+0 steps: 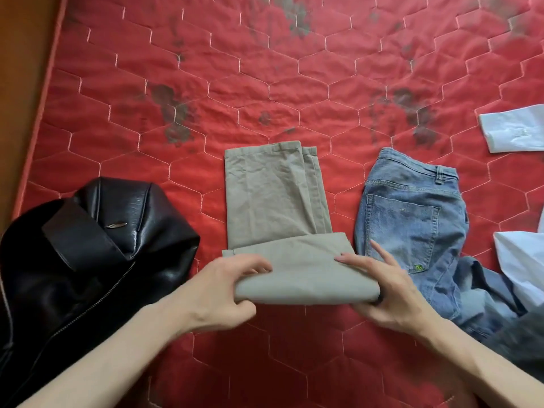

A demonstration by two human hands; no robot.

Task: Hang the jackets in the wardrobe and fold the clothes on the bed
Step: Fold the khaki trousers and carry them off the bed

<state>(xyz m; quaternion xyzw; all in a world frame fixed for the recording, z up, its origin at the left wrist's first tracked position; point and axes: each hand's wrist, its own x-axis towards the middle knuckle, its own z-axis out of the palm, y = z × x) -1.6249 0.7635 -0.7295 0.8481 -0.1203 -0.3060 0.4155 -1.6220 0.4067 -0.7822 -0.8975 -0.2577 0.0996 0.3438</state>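
Observation:
Khaki trousers [273, 192] lie folded lengthwise in the middle of the red quilted mattress [265, 69], their near end turned over into a thick fold. My left hand [226, 290] grips the left end of that fold, thumb underneath. My right hand [391, 287] grips its right end, fingers spread on top. A black leather jacket [88, 260] lies crumpled to the left, zip showing. Blue jeans [418, 225] lie unfolded to the right, back pocket up.
A pale blue shirt lies at the right edge, with a sleeve [512, 131] further back and its body [521, 266] nearer. Something dark grey [518, 343] sits at the lower right. A wooden bed frame [20, 83] runs along the left.

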